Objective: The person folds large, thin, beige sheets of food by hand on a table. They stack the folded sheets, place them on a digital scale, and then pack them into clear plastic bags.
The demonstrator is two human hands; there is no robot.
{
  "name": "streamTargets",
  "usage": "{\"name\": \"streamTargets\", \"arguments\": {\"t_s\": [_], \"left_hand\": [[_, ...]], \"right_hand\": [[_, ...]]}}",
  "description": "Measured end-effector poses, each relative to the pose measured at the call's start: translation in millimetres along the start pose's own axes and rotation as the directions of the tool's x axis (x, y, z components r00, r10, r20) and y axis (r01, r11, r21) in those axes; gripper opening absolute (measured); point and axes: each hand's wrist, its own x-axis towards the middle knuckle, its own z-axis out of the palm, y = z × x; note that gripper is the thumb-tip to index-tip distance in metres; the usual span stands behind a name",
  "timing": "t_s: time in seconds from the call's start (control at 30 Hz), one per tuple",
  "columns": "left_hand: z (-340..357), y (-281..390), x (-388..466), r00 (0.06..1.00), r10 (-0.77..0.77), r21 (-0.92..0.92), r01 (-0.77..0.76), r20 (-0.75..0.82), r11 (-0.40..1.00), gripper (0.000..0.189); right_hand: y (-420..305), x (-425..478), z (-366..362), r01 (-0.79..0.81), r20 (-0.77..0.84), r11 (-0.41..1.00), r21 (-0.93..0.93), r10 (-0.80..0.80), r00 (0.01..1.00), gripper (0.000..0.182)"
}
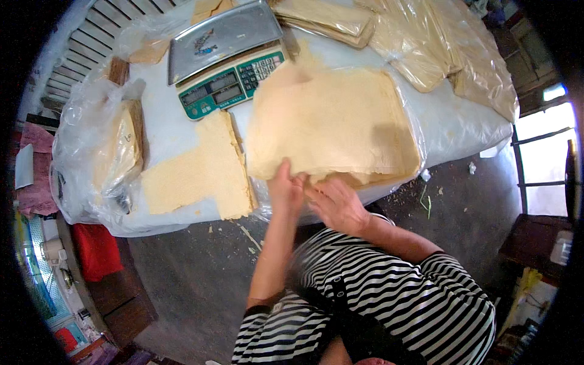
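A wide stack of thin pale-yellow sheets [333, 118], resembling tofu skin, lies on the plastic-covered table in front of me. At its near left edge my left hand [287, 189] pinches the top sheet, thumb above and fingers below. My right hand [340, 205] is just beside it, fingers pointing left along the same edge. Blur and overlap hide whether those fingers grip the sheet. Left of the stack lie folded pale-yellow sheets [205, 173] with rough edges, one part crossing the other.
A digital scale [230, 86] with a metal pan [242, 39] stands behind the folded sheets. To the left is a plastic-bagged bundle [123, 137]. Further plastic-wrapped bundles [410, 41] lie at the back right. Scraps litter the dark floor [191, 264].
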Motion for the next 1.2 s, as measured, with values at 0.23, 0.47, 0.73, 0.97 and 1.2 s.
{"name": "streamTargets", "arguments": {"t_s": [0.23,0.47,0.73,0.97,1.2], "left_hand": [[-47.9,-23.2,-20.9,0.983,0.176,0.355,-0.181,0.048,0.917,0.044],[-6.4,-16.9,-14.8,0.639,0.238,0.680,-0.709,0.732,-0.186,0.076],[-15.0,29.0,-44.7,0.564,-0.242,0.545,-0.826,0.789,-0.144,0.068],[-137.2,153.9,-58.7,0.759,0.649,0.304,-0.631,0.051,0.714,0.050],[-157.2,99.9,-2.1,0.726,0.681,0.951,-0.269,0.097,0.150,0.066]], "right_hand": [[66.5,-13.1,3.9,-0.685,0.036,0.419,0.595,0.838,0.544,0.043],[47.4,7.9,2.3,-0.270,0.182,0.899,-0.344,0.346,0.920,0.066],[94.8,84.6,-3.8,-0.706,0.385,0.542,0.457,0.595,0.706,0.035],[-18.2,170.8,15.0,0.427,-0.158,0.876,0.223,-0.399,0.903,0.042],[16.1,144.6,126.0,0.471,0.293,0.869,-0.154,-0.415,0.861,0.043]]}}
